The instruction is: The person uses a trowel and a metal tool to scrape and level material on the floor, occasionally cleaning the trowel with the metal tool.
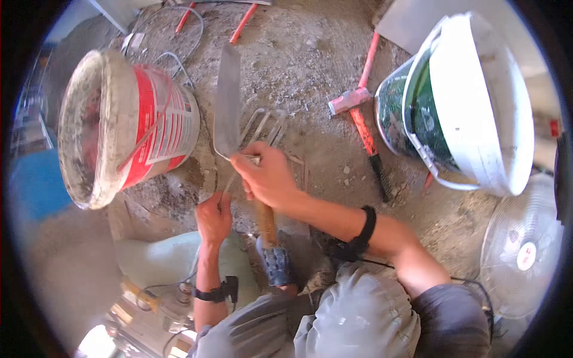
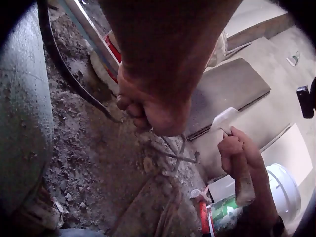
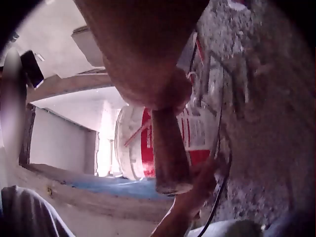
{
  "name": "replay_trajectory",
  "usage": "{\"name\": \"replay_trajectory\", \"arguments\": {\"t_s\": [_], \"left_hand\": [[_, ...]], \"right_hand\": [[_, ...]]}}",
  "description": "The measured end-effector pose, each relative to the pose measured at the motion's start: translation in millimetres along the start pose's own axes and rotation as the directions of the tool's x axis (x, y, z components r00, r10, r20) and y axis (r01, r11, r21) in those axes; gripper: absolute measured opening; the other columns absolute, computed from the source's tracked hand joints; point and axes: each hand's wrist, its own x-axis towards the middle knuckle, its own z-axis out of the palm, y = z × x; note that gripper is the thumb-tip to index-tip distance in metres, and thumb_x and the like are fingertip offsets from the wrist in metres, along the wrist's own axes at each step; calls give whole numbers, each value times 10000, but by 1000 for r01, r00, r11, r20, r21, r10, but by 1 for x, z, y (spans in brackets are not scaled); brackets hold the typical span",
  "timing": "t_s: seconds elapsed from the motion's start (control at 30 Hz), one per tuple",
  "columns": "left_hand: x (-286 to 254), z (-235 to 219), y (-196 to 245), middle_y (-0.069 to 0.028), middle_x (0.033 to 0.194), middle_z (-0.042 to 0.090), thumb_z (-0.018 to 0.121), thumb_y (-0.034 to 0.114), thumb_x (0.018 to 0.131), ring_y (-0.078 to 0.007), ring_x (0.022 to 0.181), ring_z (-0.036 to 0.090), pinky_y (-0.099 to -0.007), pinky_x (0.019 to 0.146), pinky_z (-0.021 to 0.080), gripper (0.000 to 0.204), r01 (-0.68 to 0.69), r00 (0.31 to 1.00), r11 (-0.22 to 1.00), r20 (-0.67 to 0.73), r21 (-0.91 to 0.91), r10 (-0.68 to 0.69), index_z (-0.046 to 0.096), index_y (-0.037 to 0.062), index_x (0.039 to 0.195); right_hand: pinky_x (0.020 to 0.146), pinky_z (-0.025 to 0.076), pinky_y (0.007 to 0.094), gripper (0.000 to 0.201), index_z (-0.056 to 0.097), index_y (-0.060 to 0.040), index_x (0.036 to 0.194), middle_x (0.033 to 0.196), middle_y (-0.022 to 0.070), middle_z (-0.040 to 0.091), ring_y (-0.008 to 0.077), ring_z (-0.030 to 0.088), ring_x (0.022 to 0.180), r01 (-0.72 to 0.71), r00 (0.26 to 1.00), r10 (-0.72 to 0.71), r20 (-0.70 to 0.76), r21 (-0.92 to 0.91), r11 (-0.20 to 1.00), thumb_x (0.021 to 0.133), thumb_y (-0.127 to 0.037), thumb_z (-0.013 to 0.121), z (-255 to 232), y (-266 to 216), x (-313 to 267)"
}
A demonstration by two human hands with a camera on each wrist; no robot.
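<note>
**Inspector:** Nearest to you, your left hand (image 1: 213, 218) is curled in a fist round a thin wire (image 1: 230, 182) low against the rubble. Where the wire ends I cannot make out; the left wrist view shows only knuckles and a bent loop beneath them.

**Operator:** And my right?

**Inspector:** Your right hand (image 1: 268, 179) grips the wooden handle (image 1: 267, 224) of a trowel (image 1: 227, 101), fingers wrapped round the upper end. The handle's junction with the blade is hidden under your fingers. The blade rises away from you, just beside the red bucket. The handle's lower end overlaps a blue, textured object (image 1: 276, 264) near your knee; I cannot identify it.

**Operator:** Any markings?

**Inspector:** The red and white bucket (image 1: 128, 128) lies tilted on its side, mouth crusted with mortar. Its label carries print, too small and blurred to read. No brand is legible.

**Operator:** Further out?

**Inspector:** A red-handled hammer (image 1: 364, 119) lies on the ground between your right hand and a white bucket (image 1: 483, 101), which leans on a green-lined one. A fan (image 1: 522, 250) at the right edge carries a red badge, unreadable. Red rods (image 1: 243, 22) at the far edge are cut off by the frame.
</note>
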Motion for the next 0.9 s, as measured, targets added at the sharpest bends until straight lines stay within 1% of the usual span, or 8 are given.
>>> {"name": "replay_trajectory", "arguments": {"t_s": [0.13,0.2,0.33,0.43,0.63,0.73,0.83,0.9], "left_hand": [[-2,2,-9,-254,738,630,619,258,984,-481,734,636,-559,647,473,277,22,1000,1000,-20,-6,-22,627,22,839],[-4,3,-7,-257,759,642,619,265,983,-486,761,641,-569,667,482,283,27,998,1000,-52,-8,-27,627,22,839],[-3,0,-6,-259,781,658,624,276,978,-492,792,645,-577,693,496,284,38,998,999,-41,-20,-39,638,24,848],[-3,-3,-4,-261,790,664,629,284,975,-495,796,646,-579,700,498,284,49,999,999,-22,-11,-49,648,26,859],[-3,2,-7,-269,797,666,633,295,973,-497,804,649,-580,706,502,298,14,999,1000,-51,-26,-15,659,23,853],[-5,1,-8,-276,787,653,636,269,966,-497,798,644,-569,693,499,273,32,998,999,-54,10,-31,652,19,857],[-6,2,-9,-279,786,649,637,263,964,-497,797,643,-569,688,498,262,46,999,999,-28,18,-46,645,21,863],[-4,-2,-5,-277,787,651,636,272,965,-497,797,643,-575,688,497,267,67,997,998,-42,3,-66,645,24,866]], "right_hand": [[429,458,312,307,604,1,1023,639,52,587,131,562,484,237,969,-218,118,-188,953,984,-284,710,-53,-35,-5],[424,452,312,275,609,-23,971,628,46,567,140,541,451,199,979,-197,52,-33,980,984,-281,700,-65,-41,-12],[441,460,331,280,612,-31,930,650,40,568,161,569,496,-63,998,66,21,-137,989,992,-298,666,-53,-40,-47],[490,474,325,289,628,-18,942,673,58,607,154,606,568,-178,980,183,72,-69,982,994,-300,662,-31,-19,-62],[528,470,302,346,650,0,926,734,75,661,127,631,617,40,955,56,292,-314,949,1017,-334,631,-16,6,-66],[521,461,293,326,642,-2,947,711,62,641,125,619,585,295,944,-191,267,-433,852,1014,-321,655,-17,-24,-62],[500,442,285,294,630,-6,977,684,57,621,115,601,553,298,949,-267,169,-193,935,1002,-293,689,-29,-53,-53],[491,440,289,257,605,-14,1039,684,43,599,120,582,538,48,998,-35,60,-245,968,1013,-259,677,-52,-47,-52]]}}
